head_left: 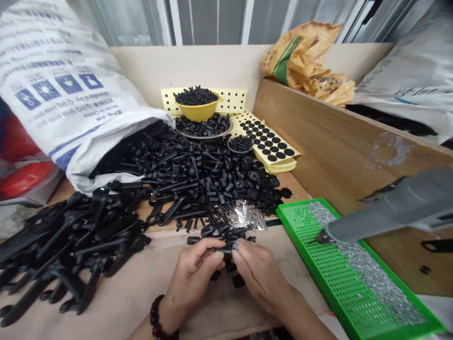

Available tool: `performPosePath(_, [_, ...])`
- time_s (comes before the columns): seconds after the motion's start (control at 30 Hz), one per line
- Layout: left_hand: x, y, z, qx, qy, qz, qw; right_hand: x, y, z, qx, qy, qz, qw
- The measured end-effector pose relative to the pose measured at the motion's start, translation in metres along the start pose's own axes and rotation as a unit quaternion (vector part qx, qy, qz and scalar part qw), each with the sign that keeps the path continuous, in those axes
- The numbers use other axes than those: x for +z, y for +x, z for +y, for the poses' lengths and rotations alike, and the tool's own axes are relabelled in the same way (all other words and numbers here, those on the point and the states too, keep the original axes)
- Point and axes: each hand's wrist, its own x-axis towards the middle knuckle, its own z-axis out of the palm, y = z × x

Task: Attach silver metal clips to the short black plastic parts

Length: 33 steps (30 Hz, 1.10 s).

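My left hand (191, 278) and my right hand (256, 274) meet low in the middle of the view. Both grip a small black plastic part (226, 249), and their fingers hide most of it. A glint of metal shows at its right end, under my right fingertips. Just beyond my hands lies a large heap of black plastic parts (198, 182), with loose silver metal pieces (244, 216) on it. Longer black plastic handles (71, 241) are piled to the left. A dark beaded bracelet (155, 317) circles my left wrist.
At right, a green perforated tray (300, 231) holds silver screws, under a grey power screwdriver (392, 208). Behind the heap stand a yellow bowl (197, 110) and a metal bowl (208, 137), both with black parts, beside yellow sheets of black dots (267, 141). A white sack (60, 89) lies at left.
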Motion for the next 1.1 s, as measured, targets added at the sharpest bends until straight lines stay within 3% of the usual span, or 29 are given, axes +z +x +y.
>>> performPosePath(0.2, [0.001, -0.003, -0.009, -0.052, -0.116, 0.016, 0.992, 0.004, -0.001, -0.001, -0.050, -0.029, 0.005, 0.998])
performPosePath(0.33, [0.003, -0.010, -0.017, -0.066, -0.151, 0.039, 0.986, 0.007, -0.005, -0.006, -0.035, -0.007, -0.016, 0.999])
performPosePath(0.5, [0.001, -0.022, -0.017, -0.002, -0.050, 0.065, 0.997, 0.008, -0.005, -0.015, 0.025, 0.060, -0.057, 0.996])
performPosePath(0.7, [-0.007, -0.031, -0.019, 0.080, 0.100, 0.067, 0.989, 0.012, -0.004, -0.019, 0.011, 0.034, -0.046, 0.998])
performPosePath(0.93, [-0.030, -0.032, -0.017, 0.078, 0.211, 0.030, 0.974, 0.016, 0.002, -0.024, -0.021, -0.037, -0.096, 0.994])
performPosePath(1.1, [-0.042, -0.040, -0.025, 0.064, 0.223, 0.066, 0.970, 0.005, 0.006, -0.020, 0.013, -0.062, -0.067, 0.996])
